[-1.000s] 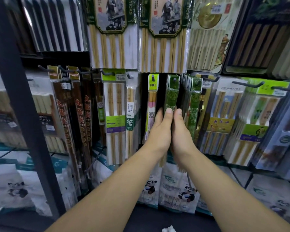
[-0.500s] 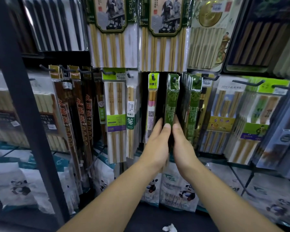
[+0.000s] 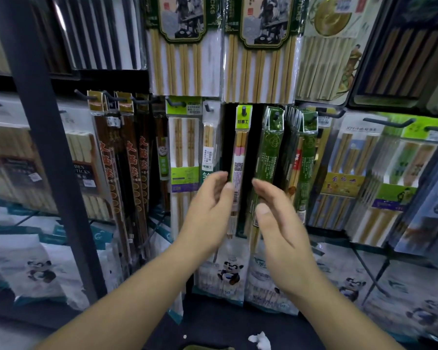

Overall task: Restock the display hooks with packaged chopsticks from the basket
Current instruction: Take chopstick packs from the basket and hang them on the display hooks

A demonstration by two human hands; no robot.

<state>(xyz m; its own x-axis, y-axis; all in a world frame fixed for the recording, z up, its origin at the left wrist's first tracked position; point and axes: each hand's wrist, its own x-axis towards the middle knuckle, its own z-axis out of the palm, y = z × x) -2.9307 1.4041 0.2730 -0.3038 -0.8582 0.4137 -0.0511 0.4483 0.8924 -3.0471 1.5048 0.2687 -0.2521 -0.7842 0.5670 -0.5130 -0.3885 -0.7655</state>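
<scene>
A green chopstick pack [image 3: 270, 147] hangs from a display hook [image 3: 276, 114] in the middle row. My right hand [image 3: 282, 231] is in front of its lower end with fingers straight and palm turned left, holding nothing. My left hand [image 3: 209, 215] is a little apart to the left, fingers relaxed, its tips near a narrow yellow-labelled pack [image 3: 240, 157] on the neighbouring hook. A second bunch of green packs [image 3: 305, 152] hangs just to the right. The basket is out of view.
Brown and black chopstick packs [image 3: 127, 168] hang at the left behind a dark upright post [image 3: 48, 152]. Large bamboo sets [image 3: 261, 56] fill the row above. Panda-printed bags [image 3: 232, 271] line the bottom row. Bare hook tips [image 3: 390, 121] jut out at the right.
My two hands, which were pressed together around the green pack, have dropped lower and drawn apart. The green pack now hangs free on its hook.
</scene>
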